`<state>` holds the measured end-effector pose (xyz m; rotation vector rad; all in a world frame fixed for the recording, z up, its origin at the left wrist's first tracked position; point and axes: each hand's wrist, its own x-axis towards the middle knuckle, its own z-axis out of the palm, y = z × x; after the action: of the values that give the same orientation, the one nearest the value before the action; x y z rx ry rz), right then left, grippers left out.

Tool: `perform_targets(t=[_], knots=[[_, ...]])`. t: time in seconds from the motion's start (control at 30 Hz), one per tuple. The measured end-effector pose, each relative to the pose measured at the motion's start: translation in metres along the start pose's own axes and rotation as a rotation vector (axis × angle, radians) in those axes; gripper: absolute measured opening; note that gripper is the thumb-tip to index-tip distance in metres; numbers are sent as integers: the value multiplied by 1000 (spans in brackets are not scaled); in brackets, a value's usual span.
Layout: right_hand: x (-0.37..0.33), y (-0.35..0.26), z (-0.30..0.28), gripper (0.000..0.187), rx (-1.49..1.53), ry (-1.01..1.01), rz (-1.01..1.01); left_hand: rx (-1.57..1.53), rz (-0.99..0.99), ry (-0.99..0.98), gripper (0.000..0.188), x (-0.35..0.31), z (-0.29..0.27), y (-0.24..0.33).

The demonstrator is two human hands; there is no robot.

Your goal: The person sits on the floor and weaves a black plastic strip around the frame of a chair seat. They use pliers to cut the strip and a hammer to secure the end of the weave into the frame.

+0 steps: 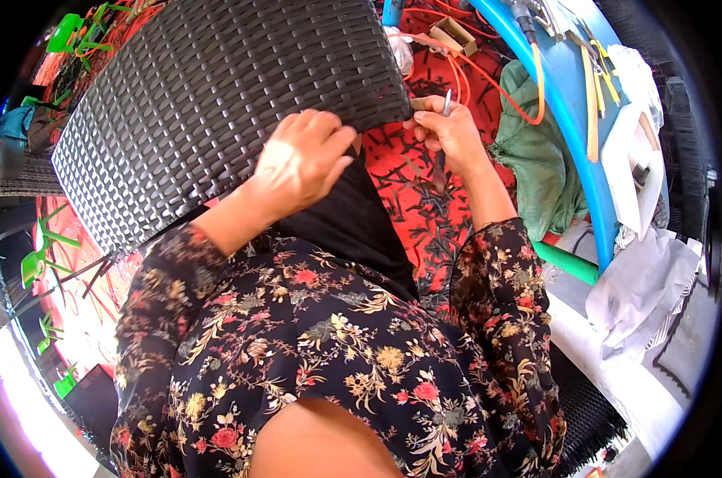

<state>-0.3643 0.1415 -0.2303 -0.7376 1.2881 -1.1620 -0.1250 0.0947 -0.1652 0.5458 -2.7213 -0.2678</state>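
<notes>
A large panel of black woven rattan strip [217, 103] lies tilted across my lap, its near edge toward me. My left hand [301, 155] rests on that edge, fingers loosely bent, thumb apart, with nothing visible in it. At the panel's right corner, my right hand [448, 131] is closed in a pinch. Between its fingers a slim tool with a silver tip [447, 101] sticks up; the rest of it is hidden in the grip, so its kind is unclear. The fingertips are close beside the corner, and I cannot tell whether they touch it.
Black strip scraps [424, 187] litter the red ground cover. To the right, a blue curved-edge table [572, 103] carries hand tools [596, 80]. A green sack [536, 159], an orange hose [536, 99] and a small cardboard box [454, 36] are nearby. Green-footed frames [33, 267] stand left.
</notes>
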Motion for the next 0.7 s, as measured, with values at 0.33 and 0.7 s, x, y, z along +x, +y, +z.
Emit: perform_targets(t=[0.33,0.7], knots=[[-37,4,78,19,94,-158,-149,137,51,130,41,-33,-26,-17],[13,-63,108,18,-477,-203,-1010,409,171,233,35,-28,-103,-55]])
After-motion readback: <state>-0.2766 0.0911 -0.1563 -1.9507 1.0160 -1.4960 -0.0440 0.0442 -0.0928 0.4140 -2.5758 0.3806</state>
